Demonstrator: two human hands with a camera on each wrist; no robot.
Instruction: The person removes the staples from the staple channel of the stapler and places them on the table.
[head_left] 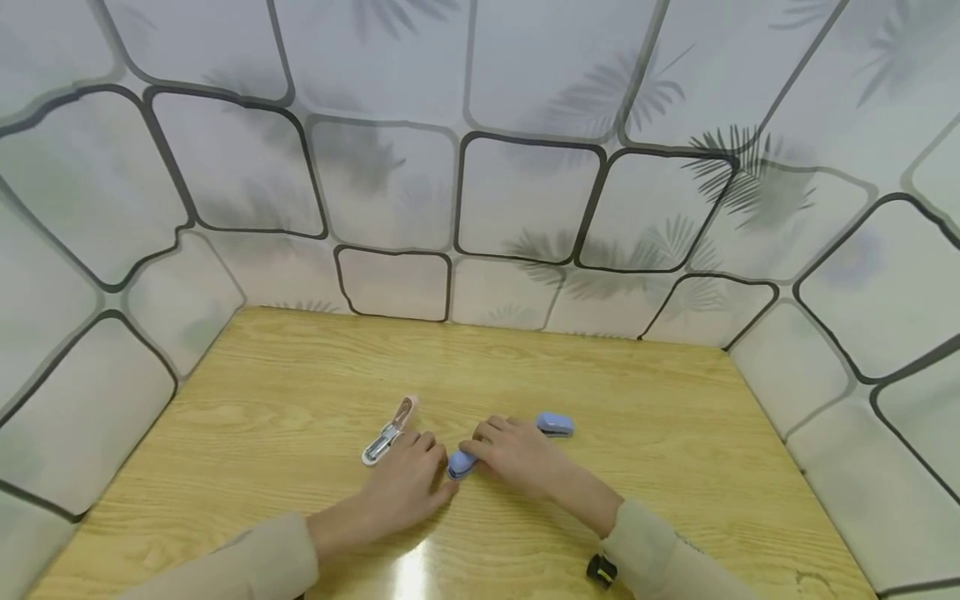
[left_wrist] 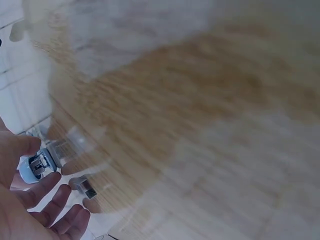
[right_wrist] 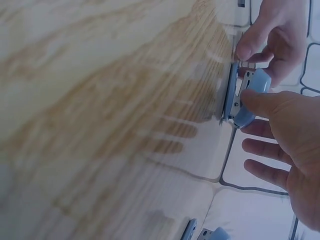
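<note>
A small blue stapler [head_left: 461, 463] lies on the wooden table between my hands. My right hand [head_left: 517, 454] pinches it near one end, thumb laid on its top; in the right wrist view the stapler [right_wrist: 245, 95] shows its metal rail under the blue cover. My left hand [head_left: 408, 479] is at the other end, thumb and forefinger apart on either side; whether they touch it is unclear. The left wrist view shows the other left fingers [left_wrist: 60, 207] loosely bent with nothing in them. Just beyond this hand lies a pale pink and white stapler [head_left: 390, 429], folded wide apart.
A second blue stapler [head_left: 555, 424] lies to the right, just past my right hand. Patterned fabric walls [head_left: 397, 283] border the table [head_left: 300, 375] at the back and both sides. A black band [head_left: 602, 572] is at the right sleeve cuff.
</note>
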